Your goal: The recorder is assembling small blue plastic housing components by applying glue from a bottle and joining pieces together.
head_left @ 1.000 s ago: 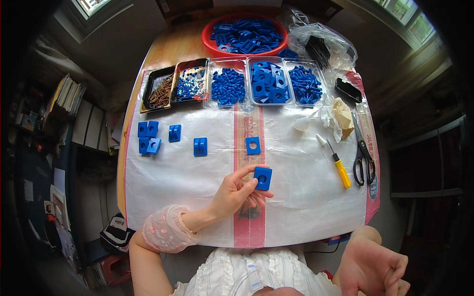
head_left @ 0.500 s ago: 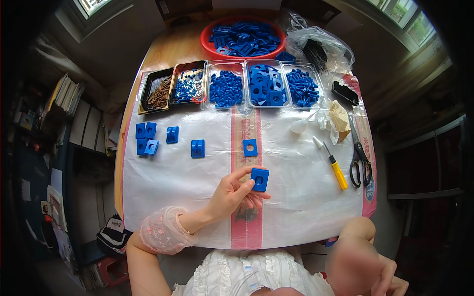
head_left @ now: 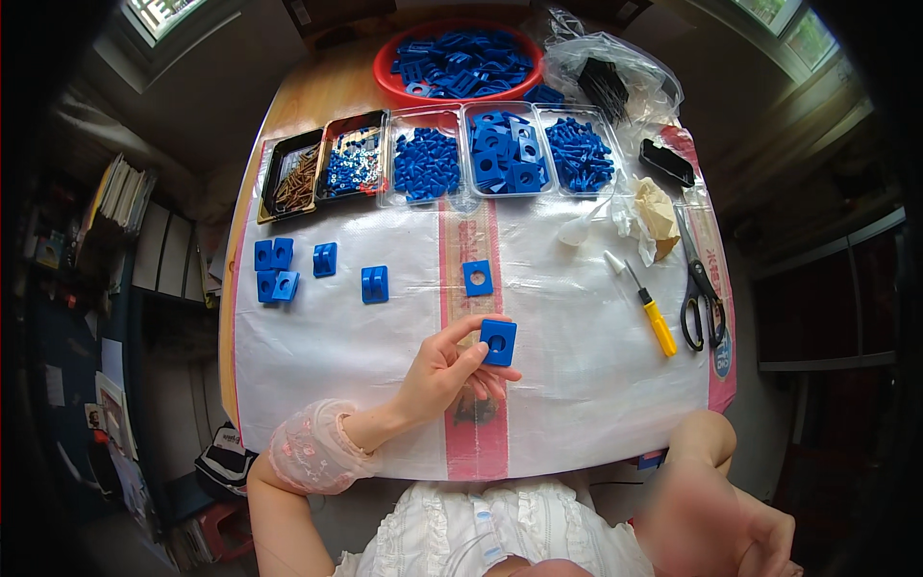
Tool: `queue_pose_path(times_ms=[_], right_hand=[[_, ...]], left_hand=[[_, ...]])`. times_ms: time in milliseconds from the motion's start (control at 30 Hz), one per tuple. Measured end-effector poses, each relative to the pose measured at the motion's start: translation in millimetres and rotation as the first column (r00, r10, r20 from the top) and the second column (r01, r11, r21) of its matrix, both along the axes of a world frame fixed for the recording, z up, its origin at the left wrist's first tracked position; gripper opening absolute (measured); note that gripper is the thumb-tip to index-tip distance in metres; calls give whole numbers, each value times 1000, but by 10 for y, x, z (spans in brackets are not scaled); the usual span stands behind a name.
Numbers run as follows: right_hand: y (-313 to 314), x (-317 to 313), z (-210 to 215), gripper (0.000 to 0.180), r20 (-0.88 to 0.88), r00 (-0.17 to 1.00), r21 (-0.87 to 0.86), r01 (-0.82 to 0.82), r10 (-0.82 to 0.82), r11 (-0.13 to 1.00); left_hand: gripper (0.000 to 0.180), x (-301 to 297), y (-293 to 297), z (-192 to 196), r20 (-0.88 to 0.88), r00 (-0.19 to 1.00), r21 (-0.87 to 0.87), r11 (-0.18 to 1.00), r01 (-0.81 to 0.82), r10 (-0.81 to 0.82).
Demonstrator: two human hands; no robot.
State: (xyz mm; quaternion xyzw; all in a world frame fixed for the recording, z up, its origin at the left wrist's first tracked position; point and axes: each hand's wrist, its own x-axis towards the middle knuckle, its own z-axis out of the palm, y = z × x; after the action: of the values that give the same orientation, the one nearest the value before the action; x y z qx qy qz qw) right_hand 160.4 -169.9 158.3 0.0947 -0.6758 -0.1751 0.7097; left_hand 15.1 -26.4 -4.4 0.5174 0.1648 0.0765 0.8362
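Note:
My left hand (head_left: 445, 370) is closed on a square blue plastic block (head_left: 497, 343) with a round hole, pinched between thumb and fingers above the middle of the table. Just beyond it lies a flat blue square plate (head_left: 477, 278) with a hole. Two blue pieces with ridged, rounded tops, one nearer (head_left: 374, 285) and one farther left (head_left: 325, 260), rest on the sheet. Farther left sits a small cluster of holed blue blocks (head_left: 285, 286). My right hand (head_left: 769, 539) is at the lower right, off the table; its fingers are too hidden to read.
Across the back stand trays of brass-coloured screws (head_left: 296, 183), nuts (head_left: 354, 165), blue parts (head_left: 426, 163), holed plates (head_left: 524, 176) and long blue pieces (head_left: 580, 159). Behind them is a red basin (head_left: 385, 85). A yellow-handled screwdriver (head_left: 659, 329) and black scissors (head_left: 707, 288) lie at the right.
The view has shifted slightly, so the table things appear a little higher and farther left. My left hand keeps its grip on the blue block, and my right hand stays off the table.

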Motion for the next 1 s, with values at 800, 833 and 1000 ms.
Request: queue_pose_path(times_ms=[800,833,1000], right_hand=[[-39,59,72,13,105,994,97,-50,40,994],[-40,46,84,13,105,993,96,-62,52,993],[-532,294,149,32,-115,679,-136,712,-725,688]], left_hand=[[38,-11,-18,-24,30,1000,5,1000,-4,4],[38,-13,-17,-25,32,999,10,1000,-3,3],[39,-16,-9,-48,53,998,-14,1000,-20,21]])
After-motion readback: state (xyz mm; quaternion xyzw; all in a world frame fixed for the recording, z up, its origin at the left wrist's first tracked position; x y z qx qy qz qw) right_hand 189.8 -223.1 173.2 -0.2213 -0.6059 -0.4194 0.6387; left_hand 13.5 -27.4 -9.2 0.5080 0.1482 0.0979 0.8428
